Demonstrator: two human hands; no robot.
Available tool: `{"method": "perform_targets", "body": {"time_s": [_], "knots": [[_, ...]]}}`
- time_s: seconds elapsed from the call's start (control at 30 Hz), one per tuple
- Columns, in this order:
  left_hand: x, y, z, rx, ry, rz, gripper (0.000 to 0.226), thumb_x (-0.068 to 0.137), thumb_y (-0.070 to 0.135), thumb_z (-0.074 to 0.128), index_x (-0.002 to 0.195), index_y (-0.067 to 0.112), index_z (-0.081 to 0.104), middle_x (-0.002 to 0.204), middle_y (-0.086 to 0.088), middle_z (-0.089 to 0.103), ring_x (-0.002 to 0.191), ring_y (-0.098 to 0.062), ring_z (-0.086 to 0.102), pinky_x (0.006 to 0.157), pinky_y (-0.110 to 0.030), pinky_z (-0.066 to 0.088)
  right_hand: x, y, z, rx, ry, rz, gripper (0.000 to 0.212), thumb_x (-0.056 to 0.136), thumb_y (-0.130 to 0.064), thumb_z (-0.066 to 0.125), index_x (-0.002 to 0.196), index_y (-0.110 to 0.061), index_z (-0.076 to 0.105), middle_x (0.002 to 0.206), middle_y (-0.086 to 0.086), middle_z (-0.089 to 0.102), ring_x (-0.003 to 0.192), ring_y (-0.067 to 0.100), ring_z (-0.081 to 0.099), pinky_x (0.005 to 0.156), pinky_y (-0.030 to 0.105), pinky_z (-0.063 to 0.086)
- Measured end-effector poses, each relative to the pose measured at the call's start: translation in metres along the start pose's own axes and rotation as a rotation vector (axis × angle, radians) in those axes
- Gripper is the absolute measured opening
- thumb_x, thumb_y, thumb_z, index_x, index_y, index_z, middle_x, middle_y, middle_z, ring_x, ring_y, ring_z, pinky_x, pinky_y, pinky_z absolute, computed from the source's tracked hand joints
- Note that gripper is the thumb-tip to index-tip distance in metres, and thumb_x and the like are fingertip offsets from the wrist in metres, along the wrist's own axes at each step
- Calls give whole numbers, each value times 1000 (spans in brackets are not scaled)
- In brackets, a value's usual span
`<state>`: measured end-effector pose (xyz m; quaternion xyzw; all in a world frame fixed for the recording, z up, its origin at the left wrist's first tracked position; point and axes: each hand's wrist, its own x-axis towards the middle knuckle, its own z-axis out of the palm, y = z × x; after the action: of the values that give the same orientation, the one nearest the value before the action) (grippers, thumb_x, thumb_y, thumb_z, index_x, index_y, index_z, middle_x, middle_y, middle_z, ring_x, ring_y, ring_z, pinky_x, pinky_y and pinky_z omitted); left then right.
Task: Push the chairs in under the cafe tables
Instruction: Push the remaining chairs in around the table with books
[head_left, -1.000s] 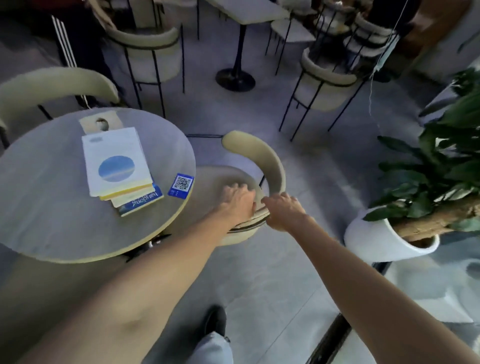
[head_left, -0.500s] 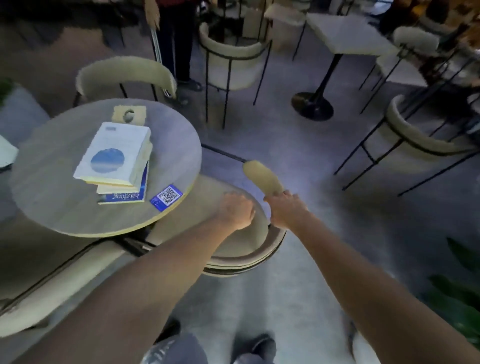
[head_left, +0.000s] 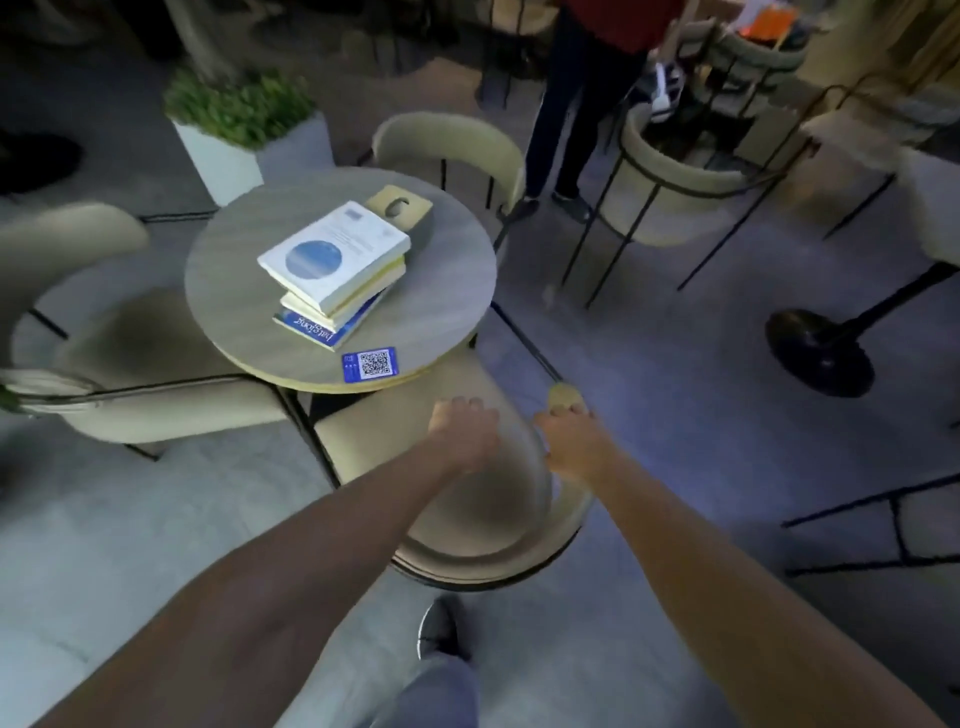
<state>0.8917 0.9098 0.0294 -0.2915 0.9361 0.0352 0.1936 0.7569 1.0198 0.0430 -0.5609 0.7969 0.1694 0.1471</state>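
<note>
Ranging left to right around the round grey wood-grain cafe table (head_left: 457, 291): a cream padded armchair (head_left: 130, 358) is seen at its left, part-way under the rim. A stack of books (head_left: 337, 270) and a blue QR-code card (head_left: 370, 365) lie on top. Just in front, a cream round-backed chair (head_left: 467, 530) is tucked partly beneath the tabletop; the left hand (head_left: 462, 431) is laid flat, fingers together, on its seat, and the right hand (head_left: 571, 441) is curled around its backrest.
</note>
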Motion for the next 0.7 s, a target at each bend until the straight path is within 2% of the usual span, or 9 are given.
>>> {"method": "perform_targets", "body": {"time_s": [0.13, 0.27, 0.43, 0.6, 0.7], "knots": [[7, 9, 3, -3, -30, -125, 42, 100, 42, 39, 135, 21, 50, 136, -10, 51, 125, -29, 50, 97, -40, 39, 11, 14, 6, -10, 13, -148, 37, 88, -14, 52, 125, -19, 53, 118, 10, 59, 115, 34, 56, 95, 47, 42], [-1, 29, 11, -46, -65, -226, 42, 101, 41, 37, 135, 21, 51, 135, -10, 52, 124, -29, 51, 96, -39, 40, 17, 24, 18, -51, -43, -262, 41, 86, -6, 55, 126, -15, 53, 124, 11, 56, 120, 34, 51, 93, 45, 41], [-23, 69, 38, -172, -146, -351, 39, 103, 35, 35, 130, 19, 58, 130, -10, 57, 117, -31, 56, 94, -43, 47, 19, 38, 50, -109, -117, -422, 48, 86, -5, 58, 131, -22, 57, 130, 8, 57, 125, 32, 49, 101, 43, 41], [-41, 125, 87, -315, -255, -427, 41, 102, 44, 34, 131, 26, 57, 132, -8, 57, 119, -30, 55, 97, -43, 46, 12, 61, 100, -198, -133, -556, 41, 87, -5, 54, 126, -18, 59, 124, 9, 62, 121, 33, 55, 98, 41, 45], [-50, 141, 116, -350, -328, -464, 59, 98, 62, 27, 140, 28, 49, 139, -8, 50, 127, -31, 49, 103, -44, 39, 7, 77, 128, -265, -136, -578, 38, 85, -7, 58, 122, -18, 60, 122, 8, 65, 121, 31, 55, 99, 40, 42]]}}
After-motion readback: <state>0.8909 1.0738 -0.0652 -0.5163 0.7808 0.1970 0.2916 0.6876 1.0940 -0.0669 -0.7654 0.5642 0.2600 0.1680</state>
